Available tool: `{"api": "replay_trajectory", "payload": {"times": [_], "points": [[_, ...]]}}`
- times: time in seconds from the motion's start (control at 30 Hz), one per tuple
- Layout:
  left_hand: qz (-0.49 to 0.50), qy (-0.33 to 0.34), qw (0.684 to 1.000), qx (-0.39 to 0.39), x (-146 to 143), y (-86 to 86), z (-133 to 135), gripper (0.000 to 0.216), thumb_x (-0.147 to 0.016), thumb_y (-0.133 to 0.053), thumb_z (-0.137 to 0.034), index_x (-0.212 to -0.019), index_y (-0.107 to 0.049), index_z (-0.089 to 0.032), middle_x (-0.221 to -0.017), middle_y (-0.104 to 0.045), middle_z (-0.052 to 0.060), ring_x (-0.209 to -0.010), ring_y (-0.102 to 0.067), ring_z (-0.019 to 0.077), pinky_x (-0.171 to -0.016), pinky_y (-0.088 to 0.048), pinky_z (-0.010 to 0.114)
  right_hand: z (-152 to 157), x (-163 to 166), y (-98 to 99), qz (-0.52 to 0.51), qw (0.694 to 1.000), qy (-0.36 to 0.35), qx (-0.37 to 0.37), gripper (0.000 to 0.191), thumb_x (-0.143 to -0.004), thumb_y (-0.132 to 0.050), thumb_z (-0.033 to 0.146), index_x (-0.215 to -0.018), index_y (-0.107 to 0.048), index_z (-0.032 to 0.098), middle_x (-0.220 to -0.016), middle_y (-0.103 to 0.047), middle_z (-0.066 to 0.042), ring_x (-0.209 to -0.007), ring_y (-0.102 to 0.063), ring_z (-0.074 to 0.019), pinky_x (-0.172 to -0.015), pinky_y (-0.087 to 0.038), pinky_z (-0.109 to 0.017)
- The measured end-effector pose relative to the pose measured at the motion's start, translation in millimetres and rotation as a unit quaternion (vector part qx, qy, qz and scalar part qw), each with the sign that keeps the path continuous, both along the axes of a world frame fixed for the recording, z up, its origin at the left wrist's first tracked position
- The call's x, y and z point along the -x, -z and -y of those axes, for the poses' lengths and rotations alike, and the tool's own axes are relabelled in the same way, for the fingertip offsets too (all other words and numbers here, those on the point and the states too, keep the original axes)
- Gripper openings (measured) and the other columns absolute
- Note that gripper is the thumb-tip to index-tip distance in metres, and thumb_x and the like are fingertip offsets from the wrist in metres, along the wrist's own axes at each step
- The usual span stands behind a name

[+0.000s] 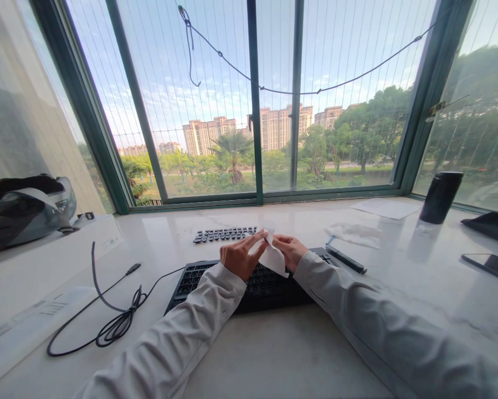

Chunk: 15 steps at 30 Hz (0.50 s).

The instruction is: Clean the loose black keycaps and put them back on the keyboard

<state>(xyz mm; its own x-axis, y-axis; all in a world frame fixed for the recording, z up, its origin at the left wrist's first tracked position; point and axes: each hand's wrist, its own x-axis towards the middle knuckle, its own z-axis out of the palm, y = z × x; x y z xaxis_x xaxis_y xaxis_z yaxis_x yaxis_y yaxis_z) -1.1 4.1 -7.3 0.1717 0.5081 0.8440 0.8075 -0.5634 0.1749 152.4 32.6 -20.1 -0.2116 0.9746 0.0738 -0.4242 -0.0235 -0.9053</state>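
Note:
Above the black keyboard [199, 277], a thin white wipe [274, 259] hangs between my two hands. My left hand [239, 257] is closed, its thumb and fingertips pinching a small dark piece [266, 239] like a keycap at the wipe's upper edge. The wipe's near side is gripped between the thumb and fingers of my right hand [289, 250]. Both hands and sleeves cover parts of the keyboard. Just beyond my left hand, several black keycaps [224, 234] lie in rows on the white tabletop [257, 354].
A coiled black cable [122, 324] lies left of the keyboard. Rightward are a dark stick-shaped tool [346, 259], a crumpled clear plastic wrapper [352, 235], a phone [492, 266], a black cylinder [441, 197] and paper [385, 208]. A helmet [28, 208] rests far left. Windows [255, 111] stand behind.

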Motion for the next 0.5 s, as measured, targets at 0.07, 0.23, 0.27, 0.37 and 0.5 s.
{"api": "replay_trajectory", "payload": {"times": [0.07,0.23,0.27,0.37,0.5], "points": [[0.003,-0.002,1.0,0.002,0.1,-0.9,0.7,0.029,-0.082,-0.052,-0.046,-0.103,-0.067,-0.031,-0.092,-0.071,-0.003,-0.066,-0.066,0.0111,-0.062,-0.047,0.019,-0.1,-0.1,-0.8,-0.008,1.0,0.0,0.004,0.036,-0.048,-0.081,0.037,-0.076,-0.07,0.017,-0.068,-0.068,-0.001,-0.058,-0.06,-0.0124,-0.057,-0.044,-0.024],[0.006,-0.002,1.0,-0.014,-0.4,-1.7,1.0,0.031,-0.08,-0.054,-0.049,-0.1,-0.068,-0.031,-0.094,-0.071,-0.003,-0.065,-0.066,0.0116,-0.061,-0.048,0.019,-2.5,-2.2,-4.7,0.015,1.0,-0.007,0.018,0.032,-0.05,-0.08,0.036,-0.071,-0.069,0.015,-0.059,-0.065,-0.001,-0.048,-0.055,-0.0114,-0.05,-0.042,-0.024],[0.007,0.002,1.0,-0.021,-0.5,-1.7,0.9,0.03,-0.08,-0.054,-0.049,-0.099,-0.069,-0.031,-0.093,-0.071,-0.003,-0.064,-0.066,0.0114,-0.061,-0.048,0.019,-2.6,-2.3,-5.5,0.023,0.999,-0.008,0.021,0.031,-0.052,-0.079,0.036,-0.071,-0.069,0.014,-0.059,-0.065,-0.002,-0.048,-0.055,-0.0117,-0.049,-0.042,-0.024],[0.014,0.008,0.999,-0.039,-0.9,-1.5,0.3,0.029,-0.078,-0.057,-0.048,-0.095,-0.071,-0.029,-0.088,-0.072,-0.002,-0.063,-0.067,0.0119,-0.059,-0.048,0.019,-1.5,-0.9,-5.9,0.042,0.999,0.0,0.022,0.035,-0.057,-0.076,0.041,-0.076,-0.07,0.012,-0.059,-0.065,-0.003,-0.048,-0.055,-0.0124,-0.05,-0.042,-0.026],[0.025,0.015,0.998,-0.058,-0.7,-1.1,-1.0,0.024,-0.079,-0.057,-0.044,-0.089,-0.072,-0.028,-0.089,-0.071,-0.001,-0.071,-0.068,0.0141,-0.059,-0.049,0.019,0.3,1.4,-2.2,0.018,1.0,-0.023,-0.011,0.041,-0.059,-0.074,0.046,-0.087,-0.07,0.016,-0.068,-0.067,-0.003,-0.061,-0.059,-0.014,-0.058,-0.044,-0.026]]}}
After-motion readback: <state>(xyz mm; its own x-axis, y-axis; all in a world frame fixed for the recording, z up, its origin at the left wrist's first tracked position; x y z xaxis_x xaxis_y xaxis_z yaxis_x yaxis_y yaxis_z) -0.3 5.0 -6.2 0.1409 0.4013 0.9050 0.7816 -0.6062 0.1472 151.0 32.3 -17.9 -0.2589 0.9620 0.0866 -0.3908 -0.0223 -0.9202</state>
